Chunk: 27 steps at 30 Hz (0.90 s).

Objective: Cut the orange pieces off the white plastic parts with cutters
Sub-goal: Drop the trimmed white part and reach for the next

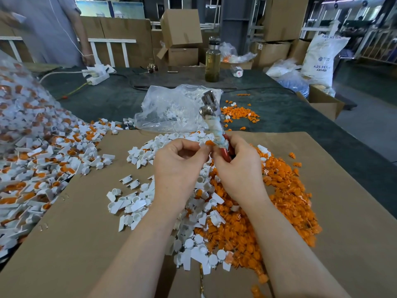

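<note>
My left hand (178,162) pinches a small white plastic part with an orange piece (208,143) on it, held above the cardboard. My right hand (238,166) grips the cutters (211,117) by their red handles, which are wrapped in pale tape. The metal head points up and away from me. The part sits right beside the cutters' handle end. Below my hands lie a pile of cut white parts (137,201) and a pile of cut orange pieces (285,201).
A big heap of uncut white-and-orange parts (38,160) spills from the left. A clear plastic bag (171,110) lies behind the cardboard sheet (75,244). Further back stand a bottle (212,61), a power strip (96,75), boxes, and a person (53,31).
</note>
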Available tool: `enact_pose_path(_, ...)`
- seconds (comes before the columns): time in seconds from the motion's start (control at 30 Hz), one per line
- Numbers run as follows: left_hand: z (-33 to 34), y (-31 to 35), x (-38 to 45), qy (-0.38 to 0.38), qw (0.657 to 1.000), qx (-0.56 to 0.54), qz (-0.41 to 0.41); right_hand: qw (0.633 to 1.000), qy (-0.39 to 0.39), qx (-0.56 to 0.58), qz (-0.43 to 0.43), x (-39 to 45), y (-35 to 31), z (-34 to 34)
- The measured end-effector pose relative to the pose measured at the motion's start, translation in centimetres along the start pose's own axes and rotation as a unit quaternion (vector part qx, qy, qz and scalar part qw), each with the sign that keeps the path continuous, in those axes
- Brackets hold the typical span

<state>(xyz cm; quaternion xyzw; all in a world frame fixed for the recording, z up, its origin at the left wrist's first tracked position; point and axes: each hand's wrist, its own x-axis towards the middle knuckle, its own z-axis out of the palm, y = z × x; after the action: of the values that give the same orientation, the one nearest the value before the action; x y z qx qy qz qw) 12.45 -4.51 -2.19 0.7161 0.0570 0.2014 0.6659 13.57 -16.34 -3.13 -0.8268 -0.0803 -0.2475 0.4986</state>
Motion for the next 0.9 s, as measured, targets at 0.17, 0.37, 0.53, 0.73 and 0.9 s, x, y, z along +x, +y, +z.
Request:
enact_pose_path(0.17,-0.1,-0.3,0.2,0.009,1.000,0.013,0.002,0.999,-0.031,0.033,0.011,-0.1,-0.1,-0.1)
enact_pose_path(0.37,-0.4,-0.3,0.6,0.004,0.999,-0.048,-0.009,0.985,-0.107,0.113,0.077,0.3,-0.2,-1.3)
enact_pose_path(0.53,-0.6,-0.3,0.8,0.003,0.998,-0.066,-0.001,0.974,-0.181,0.098,0.096,0.5,0.2,-2.7)
enact_pose_path(0.73,-1.1,-0.5,1.3,0.003,0.993,-0.116,-0.003,0.960,-0.259,0.054,0.091,0.6,0.2,-3.4)
enact_pose_path(0.9,-1.9,-0.8,1.8,-0.003,0.991,-0.130,0.011,0.950,-0.296,0.018,0.100,0.6,0.0,-3.6)
